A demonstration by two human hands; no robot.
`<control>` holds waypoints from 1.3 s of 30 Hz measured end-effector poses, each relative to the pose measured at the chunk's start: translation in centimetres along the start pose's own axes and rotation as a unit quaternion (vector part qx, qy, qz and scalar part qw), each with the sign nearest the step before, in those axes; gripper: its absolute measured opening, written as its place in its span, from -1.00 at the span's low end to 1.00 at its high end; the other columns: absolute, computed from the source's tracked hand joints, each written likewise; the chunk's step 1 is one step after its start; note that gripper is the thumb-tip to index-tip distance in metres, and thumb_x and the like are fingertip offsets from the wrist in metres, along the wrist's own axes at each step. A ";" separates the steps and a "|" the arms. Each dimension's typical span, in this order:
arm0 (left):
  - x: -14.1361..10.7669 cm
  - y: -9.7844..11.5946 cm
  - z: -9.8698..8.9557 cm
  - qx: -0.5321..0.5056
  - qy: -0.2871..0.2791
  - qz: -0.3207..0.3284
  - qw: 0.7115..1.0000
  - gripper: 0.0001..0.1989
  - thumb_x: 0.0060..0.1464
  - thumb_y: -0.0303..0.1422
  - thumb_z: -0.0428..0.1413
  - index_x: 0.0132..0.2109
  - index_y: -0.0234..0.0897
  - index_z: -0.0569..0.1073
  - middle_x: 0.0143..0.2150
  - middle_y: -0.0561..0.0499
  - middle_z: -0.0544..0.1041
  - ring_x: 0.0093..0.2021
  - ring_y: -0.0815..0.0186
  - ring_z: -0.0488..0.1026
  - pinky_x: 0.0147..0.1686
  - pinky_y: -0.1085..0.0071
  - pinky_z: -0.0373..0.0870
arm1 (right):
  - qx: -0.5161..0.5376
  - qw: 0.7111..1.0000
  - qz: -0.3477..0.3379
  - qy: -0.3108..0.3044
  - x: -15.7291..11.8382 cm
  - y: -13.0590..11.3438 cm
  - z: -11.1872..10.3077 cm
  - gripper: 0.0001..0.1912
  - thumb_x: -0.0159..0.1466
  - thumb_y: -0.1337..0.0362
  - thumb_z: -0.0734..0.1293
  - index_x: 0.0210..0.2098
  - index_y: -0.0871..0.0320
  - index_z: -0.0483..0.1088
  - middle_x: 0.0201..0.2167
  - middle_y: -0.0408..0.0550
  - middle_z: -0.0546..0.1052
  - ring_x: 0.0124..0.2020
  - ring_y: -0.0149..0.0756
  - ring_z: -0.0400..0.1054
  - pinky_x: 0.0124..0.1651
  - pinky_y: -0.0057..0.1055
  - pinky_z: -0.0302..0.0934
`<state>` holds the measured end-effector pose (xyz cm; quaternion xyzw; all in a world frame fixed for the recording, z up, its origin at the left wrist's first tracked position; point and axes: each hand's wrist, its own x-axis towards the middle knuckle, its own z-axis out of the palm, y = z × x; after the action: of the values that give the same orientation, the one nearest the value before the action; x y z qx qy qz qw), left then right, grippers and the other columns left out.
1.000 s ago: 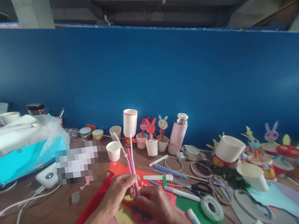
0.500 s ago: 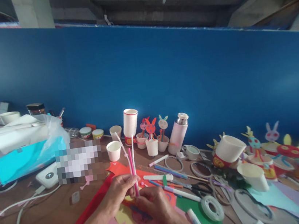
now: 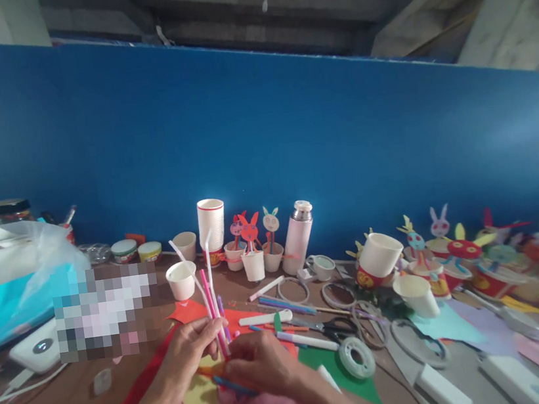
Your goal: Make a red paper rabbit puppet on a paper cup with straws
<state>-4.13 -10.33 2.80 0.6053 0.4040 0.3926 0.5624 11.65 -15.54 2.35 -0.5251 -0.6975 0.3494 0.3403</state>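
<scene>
My left hand [image 3: 196,347] is closed round a small bunch of drinking straws standing upright. A pink straw [image 3: 207,293] is in the bunch with two bendy white straws [image 3: 210,272], whose tops spread apart. My right hand [image 3: 263,358] is closed at the lower end of the bunch, its fingertips partly hidden. A purple straw [image 3: 223,314] rises just beside the bunch; whether it is gripped I cannot tell. Under my right hand, orange and blue straws [image 3: 234,385] stick out over yellow paper [image 3: 200,396].
Behind my hands stand a paper cup [image 3: 182,280], a cup stack [image 3: 212,226], rabbit figures in cups [image 3: 254,263] and a pink flask [image 3: 297,238]. To the right lie scissors [image 3: 340,328], a tape roll [image 3: 357,357] and more figures. A white power bank [image 3: 35,349] is at left.
The view has swung right, so things appear further left. The white straws' tops have spread apart. A purple straw now shows beside the bunch, and orange and blue straws show under my right hand.
</scene>
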 end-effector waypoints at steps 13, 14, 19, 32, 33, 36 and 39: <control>0.1 -0.1 0.5 -0.076 0.002 -0.007 0.997 -0.72 -0.08 -0.18 0.11 -0.47 -0.36 0.47 -0.71 0.11 0.31 -0.64 0.46 0.22 -0.57 0.53 0.14 | 0.104 0.979 0.001 0.177 0.0 -0.8 -10.3 -0.76 0.12 0.24 0.21 -0.41 0.25 0.45 -0.62 -0.15 0.40 -0.58 -0.47 0.22 -0.49 -0.55 0.10; 0.1 -0.1 0.6 -0.081 0.003 -0.011 0.997 -0.73 -0.08 -0.19 0.11 -0.45 -0.36 0.48 -0.70 0.10 0.32 -0.63 0.46 0.22 -0.56 0.53 0.15 | 0.100 0.981 0.005 0.164 0.1 -0.8 -9.6 -0.77 0.12 0.24 0.21 -0.43 0.25 0.46 -0.62 -0.15 0.41 -0.58 -0.47 0.22 -0.49 -0.55 0.10; -0.3 0.1 1.1 -0.112 0.013 -0.005 0.994 -0.73 -0.06 -0.20 0.11 -0.48 -0.36 0.45 -0.62 0.07 0.38 -0.58 0.47 0.21 -0.52 0.55 0.17 | 0.110 0.992 0.019 0.066 0.9 -0.6 -4.3 -0.70 0.15 0.19 0.19 -0.49 0.22 0.47 -0.56 -0.12 0.46 -0.50 -0.42 0.31 -0.45 -0.55 0.13; -0.5 0.0 1.2 -0.188 0.074 -0.010 0.979 -0.71 -0.11 -0.18 0.13 -0.55 -0.34 0.36 -0.68 0.17 0.21 -0.61 0.49 0.12 -0.58 0.55 0.09 | 0.210 0.976 0.015 0.051 0.6 -1.3 0.1 -0.72 0.10 0.13 0.28 -0.44 0.23 0.48 -0.56 -0.12 0.45 -0.53 -0.44 0.27 -0.42 -0.54 0.14; -0.5 -0.1 1.3 -0.189 0.075 -0.011 0.979 -0.71 -0.11 -0.18 0.13 -0.54 -0.34 0.35 -0.68 0.18 0.20 -0.61 0.49 0.12 -0.58 0.55 0.09 | 0.207 0.977 0.018 0.053 0.6 -1.3 0.3 -0.76 0.08 0.17 0.30 -0.44 0.23 0.48 -0.56 -0.13 0.45 -0.53 -0.44 0.27 -0.43 -0.55 0.13; -0.5 -0.4 1.4 -0.189 0.078 -0.012 0.979 -0.69 -0.11 -0.18 0.13 -0.57 -0.33 0.31 -0.67 0.18 0.20 -0.61 0.49 0.12 -0.58 0.54 0.08 | 0.184 0.980 0.031 0.065 0.6 -1.1 0.7 -0.79 0.10 0.23 0.27 -0.49 0.24 0.48 -0.59 -0.13 0.44 -0.55 -0.45 0.26 -0.46 -0.56 0.11; -0.5 -0.5 1.6 -0.180 0.080 -0.009 0.980 -0.70 -0.09 -0.18 0.12 -0.56 -0.33 0.31 -0.67 0.18 0.19 -0.61 0.49 0.12 -0.58 0.54 0.08 | 0.173 0.981 0.047 0.074 0.6 -1.1 0.9 -0.75 0.12 0.26 0.22 -0.52 0.26 0.47 -0.60 -0.12 0.44 -0.57 -0.46 0.26 -0.47 -0.56 0.11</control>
<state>-2.85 -11.40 2.18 0.4573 0.3762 0.5011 0.6310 10.23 -15.24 2.84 -0.5150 -0.5740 0.4404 0.4597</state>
